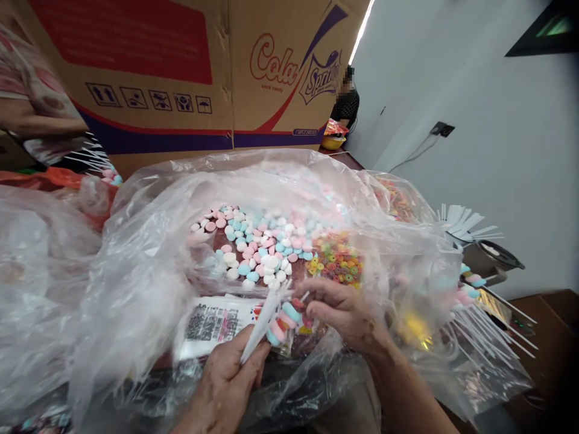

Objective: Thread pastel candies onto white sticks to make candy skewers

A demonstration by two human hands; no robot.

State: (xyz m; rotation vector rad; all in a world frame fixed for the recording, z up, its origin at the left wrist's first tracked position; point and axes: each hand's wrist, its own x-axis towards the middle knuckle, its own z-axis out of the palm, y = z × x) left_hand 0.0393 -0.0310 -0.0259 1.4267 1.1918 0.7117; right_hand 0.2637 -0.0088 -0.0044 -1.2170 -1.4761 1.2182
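Note:
My left hand [230, 374] is closed around a bundle of thin white sticks [265, 319] that point up and away from me. Just right of the bundle is a candy skewer [283, 323] with pink, blue and white marshmallows and a red gummy near its tip. My right hand [337, 310] curls its fingers and thumb around that tip; the exact contact is partly hidden. Loose marshmallows [257, 253] lie beyond both hands. Small coloured gummy rings [339, 259] are heaped behind my right hand. Printed white packaging [217, 325] lies left of the skewer.
Clear plastic sheeting [136, 271] surrounds the candy. A large cardboard box [172, 60] stands behind. Finished skewers [479, 325] lie at right, near a dark container [497, 256] and more white sticks [465, 223]. One person [36, 90] is at far left, another [347, 102] behind the box.

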